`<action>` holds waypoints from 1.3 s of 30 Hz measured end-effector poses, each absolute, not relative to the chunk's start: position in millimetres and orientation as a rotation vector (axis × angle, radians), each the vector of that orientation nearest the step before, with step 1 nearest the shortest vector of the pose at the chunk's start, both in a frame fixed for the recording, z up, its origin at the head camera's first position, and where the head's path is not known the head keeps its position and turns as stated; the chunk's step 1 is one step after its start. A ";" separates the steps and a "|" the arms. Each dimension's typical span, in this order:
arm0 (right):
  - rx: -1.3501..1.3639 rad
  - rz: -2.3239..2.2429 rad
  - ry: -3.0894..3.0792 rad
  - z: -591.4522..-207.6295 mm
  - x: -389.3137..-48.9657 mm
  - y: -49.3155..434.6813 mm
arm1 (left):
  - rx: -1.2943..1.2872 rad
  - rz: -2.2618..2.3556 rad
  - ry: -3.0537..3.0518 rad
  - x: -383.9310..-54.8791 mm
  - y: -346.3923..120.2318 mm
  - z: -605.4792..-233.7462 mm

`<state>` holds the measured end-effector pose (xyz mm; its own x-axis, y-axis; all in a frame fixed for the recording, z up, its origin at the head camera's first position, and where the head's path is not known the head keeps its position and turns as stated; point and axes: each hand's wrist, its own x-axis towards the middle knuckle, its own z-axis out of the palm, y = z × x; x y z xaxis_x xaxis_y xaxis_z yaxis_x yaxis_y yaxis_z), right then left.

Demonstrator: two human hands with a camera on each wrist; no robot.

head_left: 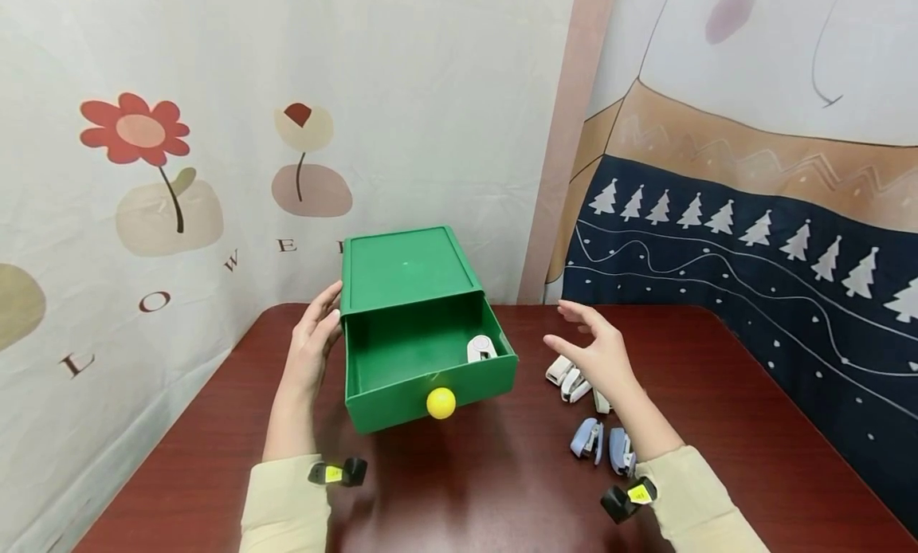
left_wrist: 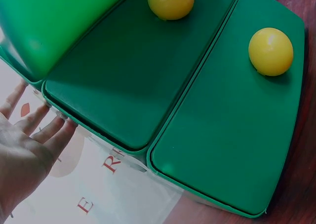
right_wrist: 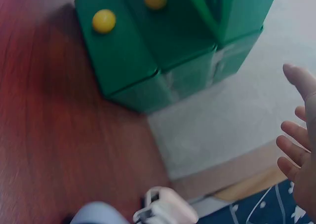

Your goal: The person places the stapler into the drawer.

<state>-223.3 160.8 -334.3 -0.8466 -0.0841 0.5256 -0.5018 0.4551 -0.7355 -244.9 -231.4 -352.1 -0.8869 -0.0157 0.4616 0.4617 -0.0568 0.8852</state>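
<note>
A green drawer cabinet (head_left: 409, 270) stands on the table, its top drawer (head_left: 430, 405) pulled out by a yellow round knob (head_left: 441, 403). In the drawer's right front corner sits a white stapler (head_left: 481, 347). My left hand (head_left: 314, 338) rests on the cabinet's left side; in the left wrist view its fingers (left_wrist: 61, 135) lie straight along the side edge. Right of the drawer, my right hand (head_left: 598, 350) hovers in the air, holding nothing, thumb and fingers spread apart. Below it lie white staplers (head_left: 574, 384), partly hidden by the forearm, and blue staplers (head_left: 587, 440).
Below the open drawer are closed ones with yellow knobs (left_wrist: 270, 52). The dark red table (head_left: 445, 497) ends at a printed curtain (head_left: 430, 139) behind, and a navy one with trees (head_left: 753, 274) hangs on the right.
</note>
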 end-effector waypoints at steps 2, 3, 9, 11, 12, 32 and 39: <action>0.491 1.364 -2.294 -350.4 -235.7 168.7 | -0.478 -2.017 -1.886 -245.5 -231.4 -352.0; 0.491 1.366 -2.296 -358.5 -242.0 172.6 | -0.478 -2.020 -1.881 -245.7 -231.2 -351.9; 0.433 1.338 -2.371 -385.3 -260.2 185.8 | -0.483 -2.014 -1.881 -244.9 -230.8 -351.5; 0.414 1.338 -2.399 -391.1 -263.2 188.4 | -0.480 -2.010 -1.886 -244.3 -231.1 -351.8; 0.405 1.340 -2.414 -393.5 -264.4 189.4 | -0.479 -2.012 -1.884 -244.1 -231.1 -351.9; 0.287 1.351 -2.643 -422.0 -289.3 200.3 | -0.483 -2.013 -1.883 -246.8 -230.9 -352.6; 0.302 1.305 -2.669 -428.5 -292.8 200.7 | -0.496 -2.028 -1.869 -247.2 -229.8 -352.4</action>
<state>-292.8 200.7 -428.5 -0.9676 -0.1122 0.2261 -0.2473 0.5999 -0.7609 -247.2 -229.8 -352.4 -0.8821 -0.0117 0.4710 0.4704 -0.0783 0.8790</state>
